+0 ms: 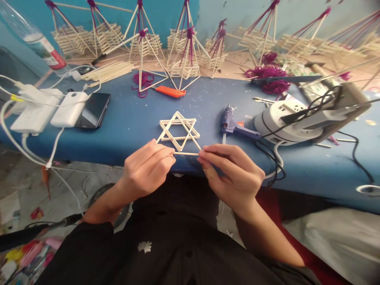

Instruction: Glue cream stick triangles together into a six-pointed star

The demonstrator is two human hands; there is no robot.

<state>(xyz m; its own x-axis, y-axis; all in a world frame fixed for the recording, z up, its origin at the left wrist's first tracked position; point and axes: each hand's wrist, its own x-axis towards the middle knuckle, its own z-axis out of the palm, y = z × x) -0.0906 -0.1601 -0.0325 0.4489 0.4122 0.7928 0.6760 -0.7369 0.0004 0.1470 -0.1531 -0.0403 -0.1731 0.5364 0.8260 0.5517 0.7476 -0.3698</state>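
Observation:
A six-pointed star (194,136) of thin pale wooden sticks, stacked in layers, lies on the blue table in front of me. One wooden stick (187,154) runs across its near side, between my two hands. My left hand (150,166) pinches that stick's left end at the star's lower left corner. At the lower right corner, my right hand (230,168) grips the other end between thumb and fingertips. The fingers hide both joints, so whether the stick is fixed there I cannot tell. To the right lies a purple glue gun (230,122), apart from my hand.
Behind stand several stick frames (185,65) with purple yarn. An orange cutter (170,92), loose sticks (111,72) and purple yarn (268,75) lie nearer. A phone (93,111) and white power strip (37,109) are left; a round power socket (285,122) with cables is right.

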